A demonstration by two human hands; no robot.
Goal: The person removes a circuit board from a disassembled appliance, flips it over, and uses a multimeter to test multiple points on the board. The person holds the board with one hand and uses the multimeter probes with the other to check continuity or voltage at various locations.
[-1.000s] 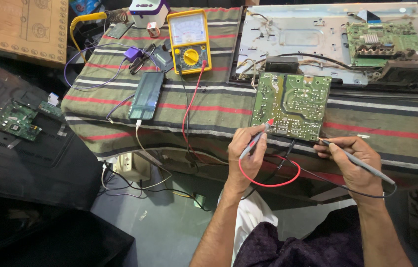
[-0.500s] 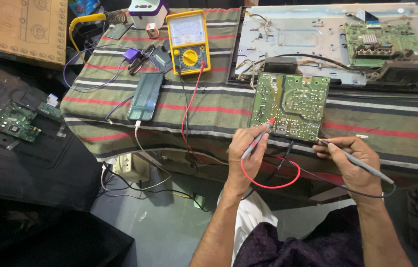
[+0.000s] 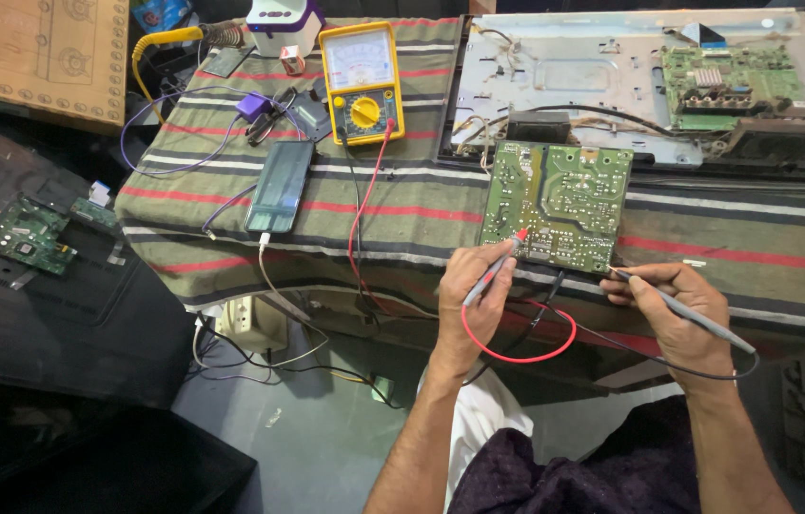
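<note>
A green circuit board (image 3: 559, 202) lies solder side up on a striped cloth (image 3: 402, 205) near the table's front edge. My left hand (image 3: 472, 290) holds a red-tipped test probe (image 3: 500, 264) with its tip touching the board's lower left part. My right hand (image 3: 675, 309) grips a grey-black probe (image 3: 683, 309), its tip at the board's lower right edge. Red and black leads loop below my hands and run up to a yellow analog multimeter (image 3: 361, 82) at the back of the cloth.
A phone (image 3: 280, 187) with a white cable lies left of the meter leads. An opened television chassis (image 3: 650, 81) with a green board fills the back right. A soldering iron (image 3: 179, 38) is at back left. Another small green board (image 3: 27, 235) rests on a dark panel at left.
</note>
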